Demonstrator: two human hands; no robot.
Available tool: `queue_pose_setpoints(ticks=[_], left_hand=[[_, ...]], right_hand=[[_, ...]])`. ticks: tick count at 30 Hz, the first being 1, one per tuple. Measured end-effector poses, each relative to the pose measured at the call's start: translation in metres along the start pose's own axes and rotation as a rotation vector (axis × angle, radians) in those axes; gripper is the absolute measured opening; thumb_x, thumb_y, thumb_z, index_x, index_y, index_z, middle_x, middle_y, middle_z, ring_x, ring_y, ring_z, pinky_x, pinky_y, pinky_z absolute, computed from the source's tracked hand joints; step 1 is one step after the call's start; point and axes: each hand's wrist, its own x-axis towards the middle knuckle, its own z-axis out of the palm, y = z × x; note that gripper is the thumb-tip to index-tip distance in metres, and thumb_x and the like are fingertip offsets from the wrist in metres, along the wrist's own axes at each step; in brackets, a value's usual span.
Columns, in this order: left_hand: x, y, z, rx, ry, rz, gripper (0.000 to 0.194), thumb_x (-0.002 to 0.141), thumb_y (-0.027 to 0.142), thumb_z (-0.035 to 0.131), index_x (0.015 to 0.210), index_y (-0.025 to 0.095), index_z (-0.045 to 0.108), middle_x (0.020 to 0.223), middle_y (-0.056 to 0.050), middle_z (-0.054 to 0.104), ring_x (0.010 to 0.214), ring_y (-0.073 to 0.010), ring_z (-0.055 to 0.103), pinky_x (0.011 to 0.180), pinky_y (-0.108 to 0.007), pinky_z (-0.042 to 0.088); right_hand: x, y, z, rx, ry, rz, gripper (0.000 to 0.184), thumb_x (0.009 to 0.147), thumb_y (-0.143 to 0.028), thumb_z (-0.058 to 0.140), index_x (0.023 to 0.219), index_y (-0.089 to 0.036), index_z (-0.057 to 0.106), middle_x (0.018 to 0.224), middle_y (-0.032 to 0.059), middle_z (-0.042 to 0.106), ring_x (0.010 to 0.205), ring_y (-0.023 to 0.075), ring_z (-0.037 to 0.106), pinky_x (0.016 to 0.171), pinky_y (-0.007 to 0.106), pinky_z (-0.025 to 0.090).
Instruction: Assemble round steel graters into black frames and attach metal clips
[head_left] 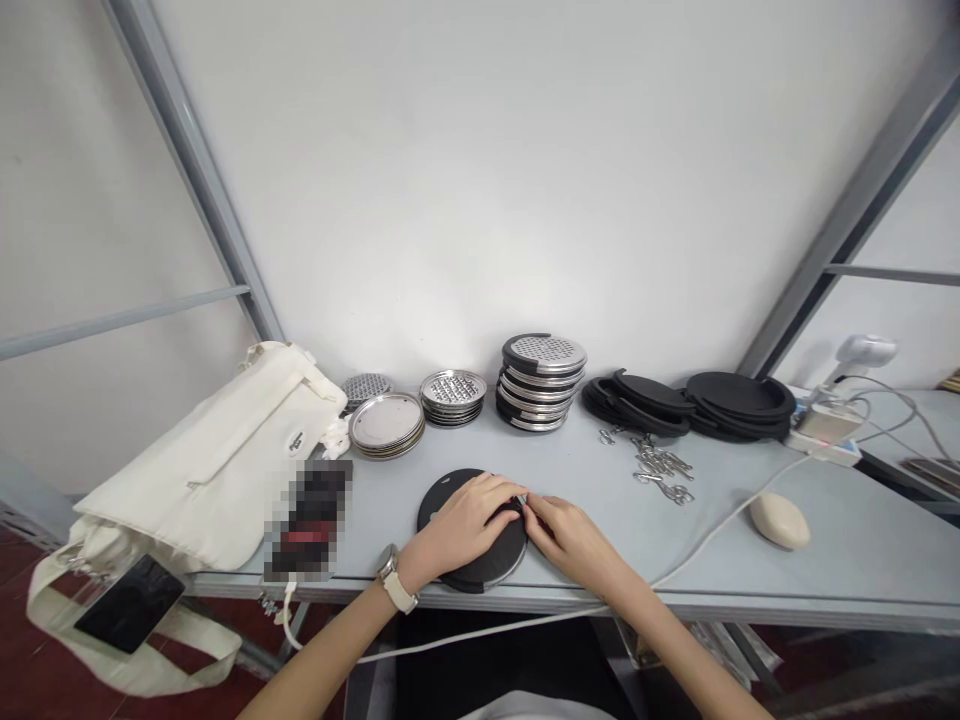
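Observation:
A round black disc [450,500] lies flat near the front edge of the grey table [570,470]. My left hand [465,520], with a watch on the wrist, rests on top of the disc, fingers curled over its right side. My right hand [564,535] meets it at the disc's right rim, fingertips pinched on a small part that I cannot make out. Behind them stands a stack of black-rimmed perforated metal discs [541,382].
A white cloth bag [225,450] fills the left end, a phone [131,603] in its lower pocket. Flat metal plates [386,422] and perforated discs [453,394] stand at the back, black rubber rings [690,402] to the right, loose metal clips [660,465], a beige oval piece [780,520] and a white cable [712,540].

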Motion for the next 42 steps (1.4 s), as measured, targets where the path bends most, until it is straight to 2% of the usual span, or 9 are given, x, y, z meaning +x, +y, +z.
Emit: queue_pose_setpoints(ticks=[24,42], left_hand=[[0.0017,0.0005,0.0005,-0.023,0.013,0.005,0.032,0.092,0.015,0.043,0.122,0.022,0.054,0.116,-0.005,0.062,0.107,-0.0186,0.055,0.099,-0.041,0.042],[0.0019,-0.0018,0.0005,0.002,-0.003,0.013,0.032,0.092,0.015,0.044,0.122,0.023,0.053,0.115,-0.003,0.063,0.107,-0.0166,0.055,0.101,-0.037,0.040]], right_hand=[[-0.0008,0.0011,0.0003,0.002,0.018,0.002,0.026,0.096,-0.025,0.032,0.090,-0.018,0.056,0.076,0.0050,0.063,0.066,0.0172,0.059,0.062,0.028,0.041],[-0.0005,0.0029,0.0024,-0.029,-0.001,0.005,0.026,0.096,-0.024,0.032,0.093,-0.017,0.056,0.075,0.0053,0.063,0.067,0.0175,0.059,0.063,0.027,0.040]])
